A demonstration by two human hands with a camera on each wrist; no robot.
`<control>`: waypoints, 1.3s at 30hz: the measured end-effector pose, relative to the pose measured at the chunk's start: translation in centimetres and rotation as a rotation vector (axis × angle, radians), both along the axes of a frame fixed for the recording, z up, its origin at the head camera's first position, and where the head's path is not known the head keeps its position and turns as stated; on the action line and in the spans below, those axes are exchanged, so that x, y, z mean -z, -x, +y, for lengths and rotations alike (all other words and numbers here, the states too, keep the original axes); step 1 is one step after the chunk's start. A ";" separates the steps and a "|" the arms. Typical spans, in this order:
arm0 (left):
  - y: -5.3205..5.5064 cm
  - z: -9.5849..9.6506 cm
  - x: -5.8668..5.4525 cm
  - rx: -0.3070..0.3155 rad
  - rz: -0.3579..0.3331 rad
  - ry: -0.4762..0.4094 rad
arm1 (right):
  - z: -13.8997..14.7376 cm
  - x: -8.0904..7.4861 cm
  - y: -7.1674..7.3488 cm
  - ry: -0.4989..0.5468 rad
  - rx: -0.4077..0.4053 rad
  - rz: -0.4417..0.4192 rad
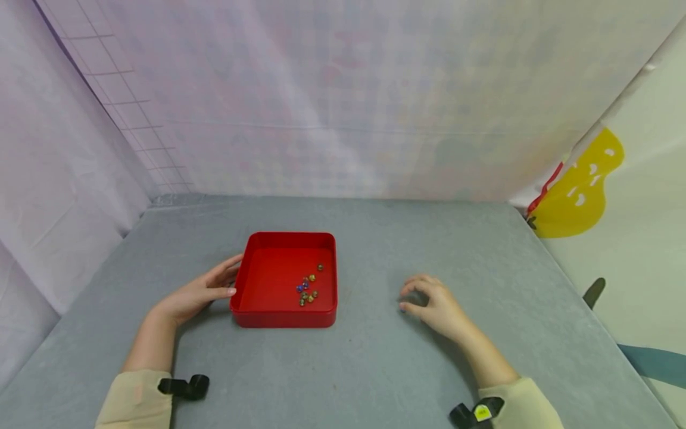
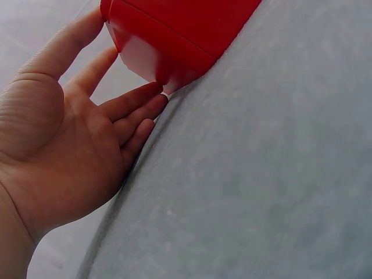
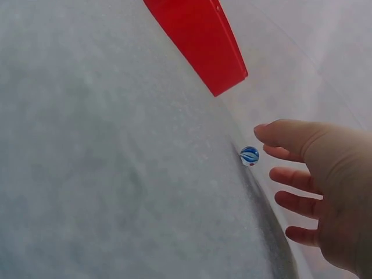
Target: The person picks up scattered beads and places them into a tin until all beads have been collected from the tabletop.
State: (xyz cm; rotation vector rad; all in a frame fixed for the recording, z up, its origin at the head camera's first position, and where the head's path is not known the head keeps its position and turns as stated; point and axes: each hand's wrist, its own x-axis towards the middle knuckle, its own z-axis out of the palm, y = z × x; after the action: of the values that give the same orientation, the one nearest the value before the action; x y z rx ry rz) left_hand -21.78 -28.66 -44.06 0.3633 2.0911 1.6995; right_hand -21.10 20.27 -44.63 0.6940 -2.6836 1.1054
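Note:
A square red tray (image 1: pixel 270 271) lies on the grey cloth, with several small glass marbles (image 1: pixel 312 277) gathered in its right half. My left hand (image 1: pixel 195 293) is at the tray's left side. In the left wrist view, extended fingers (image 2: pixel 136 102) touch the outer wall and the thumb reaches the upper edge. To the right of the tray, my right hand (image 1: pixel 439 307) hovers low over the cloth with loosely bent fingers. A clear marble with blue and white swirls (image 3: pixel 249 156) rests on the cloth just off the thumb and index fingertips, with a small gap visible in the right wrist view.
Grey cloth (image 1: pixel 375 369) covers the table. A pale curtain (image 1: pixel 343 107) hangs along the back edge, with white fabric (image 1: pixel 64 179) at the left. The right-hand sheet bears a yellow printed shape (image 1: pixel 576 196). Both wrists wear black camera straps (image 1: pixel 184 387).

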 end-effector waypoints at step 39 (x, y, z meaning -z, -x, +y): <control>-0.2 0.2 -0.3 0.009 0.016 -0.005 | -0.1 0.2 -0.2 -0.104 0.010 -0.020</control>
State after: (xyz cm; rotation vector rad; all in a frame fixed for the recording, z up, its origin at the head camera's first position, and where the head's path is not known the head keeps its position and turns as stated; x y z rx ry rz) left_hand -21.62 -28.43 -43.78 0.3885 2.0937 1.7030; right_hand -20.91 20.16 -44.82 0.6890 -2.7747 0.9807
